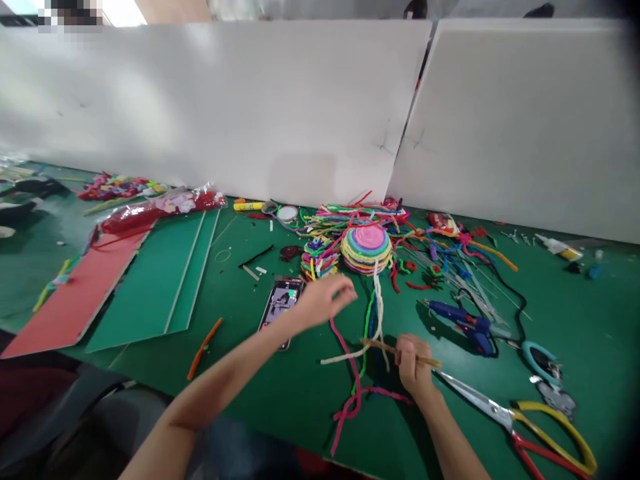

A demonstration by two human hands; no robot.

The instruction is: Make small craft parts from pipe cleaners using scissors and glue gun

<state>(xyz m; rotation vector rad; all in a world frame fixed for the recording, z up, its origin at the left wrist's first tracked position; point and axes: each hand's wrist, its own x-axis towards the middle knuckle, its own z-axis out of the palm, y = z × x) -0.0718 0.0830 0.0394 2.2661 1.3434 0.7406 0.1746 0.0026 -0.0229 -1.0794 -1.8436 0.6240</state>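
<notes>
My right hand [414,363] is closed around a brown pipe cleaner [383,345], whose ends stick out on both sides. My left hand [327,299] hovers over the table beside a phone [283,303], fingers curled in a pinch; anything in them is hidden. Between and beyond the hands is a domed piece coiled from rainbow-coloured strands [367,248]. White strands [379,290], a green strand [369,320] and a blue one trail from it towards me. The brown pipe cleaner crosses the white strands. Pink pipe cleaners [356,393] lie nearer me.
Large scissors [480,400] and a blue glue gun [463,323] with a black cord lie to the right. Green boards [150,273] and a red board [85,293] lie left, near an orange pipe cleaner [204,350]. White panels [225,113] stand behind piled pipe cleaners.
</notes>
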